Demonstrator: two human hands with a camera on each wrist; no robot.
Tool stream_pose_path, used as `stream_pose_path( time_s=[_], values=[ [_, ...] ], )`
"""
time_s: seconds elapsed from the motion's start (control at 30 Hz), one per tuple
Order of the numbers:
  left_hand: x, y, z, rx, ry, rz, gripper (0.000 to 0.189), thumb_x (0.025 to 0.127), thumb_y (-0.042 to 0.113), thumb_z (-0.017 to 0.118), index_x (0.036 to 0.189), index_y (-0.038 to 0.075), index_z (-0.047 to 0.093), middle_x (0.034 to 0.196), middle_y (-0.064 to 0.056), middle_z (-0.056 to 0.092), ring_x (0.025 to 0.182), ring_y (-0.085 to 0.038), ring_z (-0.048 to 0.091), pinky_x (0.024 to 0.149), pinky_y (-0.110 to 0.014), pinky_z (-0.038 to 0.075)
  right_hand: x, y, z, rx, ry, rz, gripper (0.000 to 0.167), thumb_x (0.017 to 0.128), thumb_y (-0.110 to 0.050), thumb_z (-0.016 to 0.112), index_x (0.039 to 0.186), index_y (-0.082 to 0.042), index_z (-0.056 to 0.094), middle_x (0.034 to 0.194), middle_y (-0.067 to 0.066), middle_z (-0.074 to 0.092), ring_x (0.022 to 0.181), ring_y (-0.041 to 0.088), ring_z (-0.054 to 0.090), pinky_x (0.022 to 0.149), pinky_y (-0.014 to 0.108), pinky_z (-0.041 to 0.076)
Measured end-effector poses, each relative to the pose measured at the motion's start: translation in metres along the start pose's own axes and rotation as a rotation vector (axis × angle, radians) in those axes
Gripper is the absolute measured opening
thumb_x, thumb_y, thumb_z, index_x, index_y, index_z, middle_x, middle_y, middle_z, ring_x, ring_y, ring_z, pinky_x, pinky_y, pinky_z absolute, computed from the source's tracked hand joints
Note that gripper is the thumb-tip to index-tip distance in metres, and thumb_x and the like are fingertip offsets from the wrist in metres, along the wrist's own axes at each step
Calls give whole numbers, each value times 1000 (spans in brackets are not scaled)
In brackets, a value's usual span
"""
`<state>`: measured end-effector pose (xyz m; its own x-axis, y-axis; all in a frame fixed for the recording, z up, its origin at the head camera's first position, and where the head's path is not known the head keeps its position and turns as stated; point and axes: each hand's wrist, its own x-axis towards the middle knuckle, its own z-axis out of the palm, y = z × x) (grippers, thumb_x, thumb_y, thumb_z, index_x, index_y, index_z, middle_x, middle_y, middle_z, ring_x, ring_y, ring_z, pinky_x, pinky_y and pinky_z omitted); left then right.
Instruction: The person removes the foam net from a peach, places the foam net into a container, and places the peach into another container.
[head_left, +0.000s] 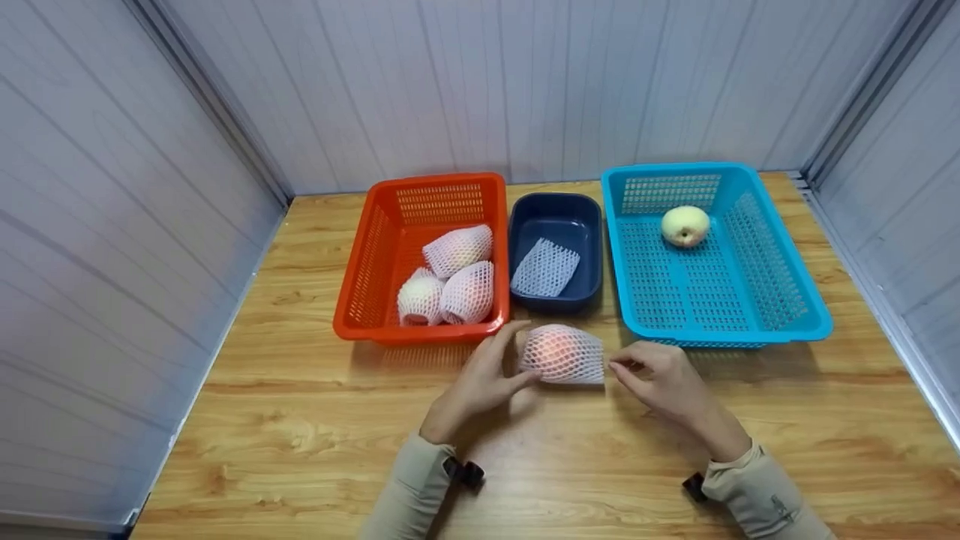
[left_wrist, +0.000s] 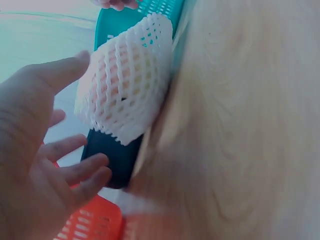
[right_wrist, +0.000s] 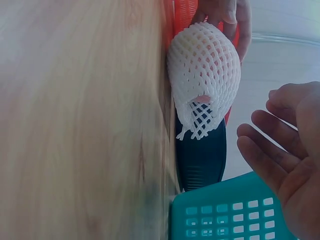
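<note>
An apple in a white foam net sleeve (head_left: 562, 354) is at the front of the dark blue tub, the sleeve's loose end pointing right. My left hand (head_left: 484, 375) is at its left end, thumb and fingers spread; whether they touch the net I cannot tell. In the left wrist view the hand (left_wrist: 55, 135) shows an empty palm. My right hand (head_left: 667, 379) is just off the sleeve's loose end. Its fingers (right_wrist: 272, 150) are loosely bent with nothing between them in the right wrist view.
A red basket (head_left: 346, 300) at left holds 3 fruits in foam nets. In the dark blue tub (head_left: 555, 301) lies a flat foam net (head_left: 546, 268). A light blue basket (head_left: 814, 322) at right holds one bare apple (head_left: 685, 226). Panel walls enclose the wooden table (head_left: 300, 450).
</note>
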<state>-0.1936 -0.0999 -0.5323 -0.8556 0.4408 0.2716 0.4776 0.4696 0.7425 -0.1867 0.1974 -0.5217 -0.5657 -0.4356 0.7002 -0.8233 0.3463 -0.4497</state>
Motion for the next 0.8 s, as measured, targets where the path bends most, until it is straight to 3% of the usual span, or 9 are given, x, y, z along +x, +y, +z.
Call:
stream_pose_path(
  time_s=[0.13, 0.27, 0.53, 0.8],
  values=[
    [-2, -6, 2, -80, 44, 49, 62, 83, 17, 78, 138, 11, 49, 131, 0, 56, 121, -24, 50, 109, -39, 30, 1, 0, -1, -14, -8, -4, 19, 71, 9, 77, 84, -4, 72, 78, 2, 68, 66, 13, 63, 58, 22, 51],
    [-2, -8, 6, -133, 51, 40, 61, 81, 14, 80, 136, 14, 52, 133, 3, 56, 126, -15, 47, 111, -38, 28, 1, -1, -2, -13, -12, 4, 16, 73, 7, 77, 84, -4, 72, 78, 1, 68, 66, 12, 62, 57, 24, 52],
    [2, -8, 11, -220, -49, -66, 73, 81, 20, 80, 144, 22, 45, 141, 10, 46, 131, -11, 39, 112, -38, 25, -3, -2, -5, -15, -34, 20, 7, 79, 1, 75, 84, -3, 72, 80, -2, 68, 69, 10, 63, 56, 29, 52],
    [17, -7, 17, -270, -85, -1, 89, 70, 21, 89, 146, 17, 43, 141, 1, 45, 127, -16, 42, 108, -36, 30, 1, -4, 0, -11, -31, 24, 15, 75, 6, 76, 84, -6, 72, 79, 0, 69, 68, 13, 63, 59, 30, 52]
  ],
)
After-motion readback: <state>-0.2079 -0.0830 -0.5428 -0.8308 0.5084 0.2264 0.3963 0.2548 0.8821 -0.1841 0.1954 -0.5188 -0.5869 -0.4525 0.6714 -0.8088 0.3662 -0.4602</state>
